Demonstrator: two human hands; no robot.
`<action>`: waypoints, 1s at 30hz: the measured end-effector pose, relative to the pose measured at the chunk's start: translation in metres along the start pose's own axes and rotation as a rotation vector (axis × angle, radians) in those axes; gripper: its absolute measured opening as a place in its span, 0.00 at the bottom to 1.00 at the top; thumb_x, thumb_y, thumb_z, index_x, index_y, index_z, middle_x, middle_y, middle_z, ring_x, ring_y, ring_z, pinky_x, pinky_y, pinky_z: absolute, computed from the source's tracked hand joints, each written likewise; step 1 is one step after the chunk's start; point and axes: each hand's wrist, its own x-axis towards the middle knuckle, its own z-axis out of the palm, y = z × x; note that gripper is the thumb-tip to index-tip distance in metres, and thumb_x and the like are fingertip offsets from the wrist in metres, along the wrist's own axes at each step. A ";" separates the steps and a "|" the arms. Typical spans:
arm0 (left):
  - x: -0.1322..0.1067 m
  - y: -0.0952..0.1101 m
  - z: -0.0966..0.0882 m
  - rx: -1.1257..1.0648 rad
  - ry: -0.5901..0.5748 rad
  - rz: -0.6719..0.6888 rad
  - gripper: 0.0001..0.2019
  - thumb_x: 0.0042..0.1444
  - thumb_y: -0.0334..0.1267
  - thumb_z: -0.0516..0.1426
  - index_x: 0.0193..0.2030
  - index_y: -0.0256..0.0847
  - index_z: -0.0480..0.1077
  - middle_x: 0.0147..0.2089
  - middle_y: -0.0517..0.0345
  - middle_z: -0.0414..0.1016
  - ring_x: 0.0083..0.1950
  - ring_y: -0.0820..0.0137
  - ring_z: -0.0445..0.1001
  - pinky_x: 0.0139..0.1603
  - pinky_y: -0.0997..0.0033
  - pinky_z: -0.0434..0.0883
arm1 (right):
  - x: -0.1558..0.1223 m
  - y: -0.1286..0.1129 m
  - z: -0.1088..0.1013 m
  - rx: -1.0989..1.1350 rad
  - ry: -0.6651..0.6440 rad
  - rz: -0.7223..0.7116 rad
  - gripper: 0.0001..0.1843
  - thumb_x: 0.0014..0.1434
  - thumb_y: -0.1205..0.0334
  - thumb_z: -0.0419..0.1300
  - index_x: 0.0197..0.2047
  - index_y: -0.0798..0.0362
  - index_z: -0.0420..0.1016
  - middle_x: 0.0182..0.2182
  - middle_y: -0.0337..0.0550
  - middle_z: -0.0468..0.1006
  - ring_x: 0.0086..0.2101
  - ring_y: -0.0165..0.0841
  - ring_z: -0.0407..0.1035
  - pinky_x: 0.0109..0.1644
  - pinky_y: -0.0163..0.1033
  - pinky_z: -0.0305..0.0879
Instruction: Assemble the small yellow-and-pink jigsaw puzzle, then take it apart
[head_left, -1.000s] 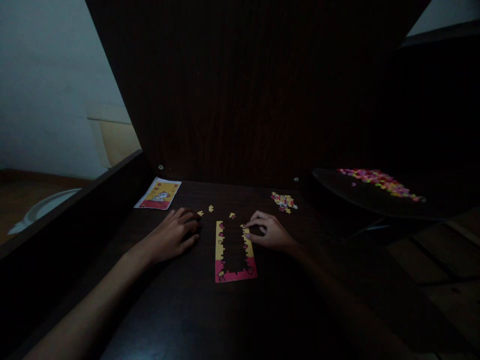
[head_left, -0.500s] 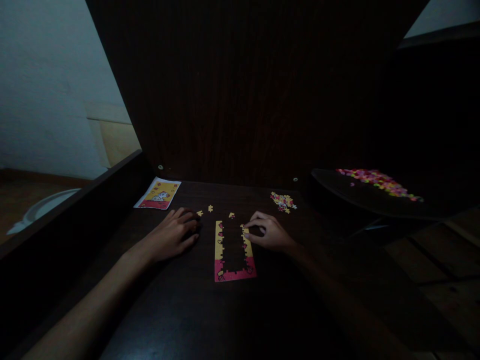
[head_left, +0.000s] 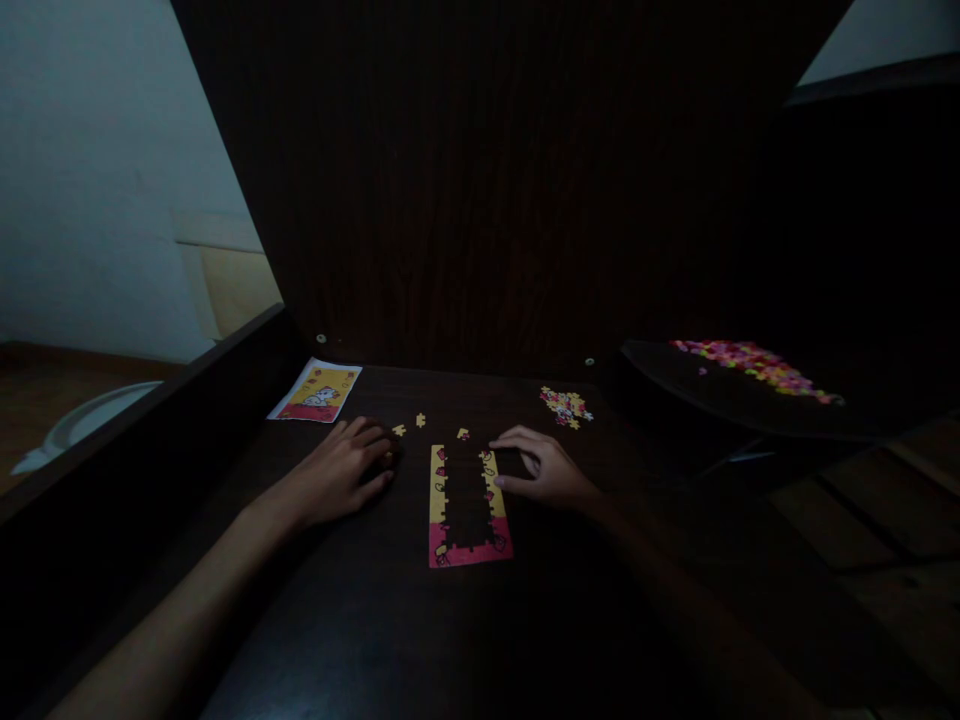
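A partly joined jigsaw puzzle frame [head_left: 437,510], yellow above and pink below, lies on the dark table with its top side open. My right hand [head_left: 546,468] rests at the frame's upper right side, thumb and forefinger apart, holding nothing that I can see. My left hand [head_left: 346,468] lies on the table left of the frame, fingers loosely spread and holding nothing. Close to its fingertips lies a yellow puzzle piece [head_left: 399,430]. A second yellow piece [head_left: 421,420] sits just beyond, and a yellow-and-red piece [head_left: 463,434] lies above the frame's gap.
A picture card [head_left: 319,392] with a white animal lies at the back left. Loose puzzle pieces [head_left: 566,406] form a pile at the back right. Farther right, a dark round surface [head_left: 675,385] bears a colourful heap [head_left: 757,368]. A tall dark panel [head_left: 465,200] closes off the back.
My right thumb and forefinger have parted and drawn slightly off the top right piece, which now sits in line with the frame's right side. My left hand has barely moved.
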 end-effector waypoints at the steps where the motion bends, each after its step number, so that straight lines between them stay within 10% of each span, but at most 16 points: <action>1: 0.000 -0.001 -0.001 0.003 0.003 -0.008 0.13 0.62 0.40 0.53 0.49 0.39 0.73 0.55 0.45 0.73 0.58 0.54 0.66 0.58 0.50 0.67 | -0.001 -0.001 -0.001 -0.006 -0.012 -0.001 0.25 0.53 0.54 0.69 0.54 0.51 0.76 0.47 0.47 0.76 0.33 0.32 0.70 0.35 0.37 0.68; 12: -0.001 -0.004 -0.003 0.023 -0.017 -0.070 0.19 0.59 0.39 0.55 0.56 0.37 0.69 0.52 0.45 0.74 0.56 0.54 0.67 0.58 0.53 0.67 | -0.004 -0.010 -0.006 -0.053 -0.103 0.002 0.30 0.50 0.51 0.71 0.56 0.48 0.74 0.52 0.47 0.77 0.51 0.42 0.72 0.56 0.47 0.66; 30: 0.001 -0.004 0.001 -0.002 -0.006 -0.016 0.12 0.65 0.36 0.50 0.49 0.37 0.71 0.46 0.46 0.74 0.49 0.59 0.70 0.51 0.57 0.69 | 0.010 -0.001 0.005 -0.010 0.063 0.020 0.11 0.60 0.60 0.62 0.45 0.54 0.80 0.40 0.46 0.78 0.26 0.28 0.63 0.29 0.34 0.58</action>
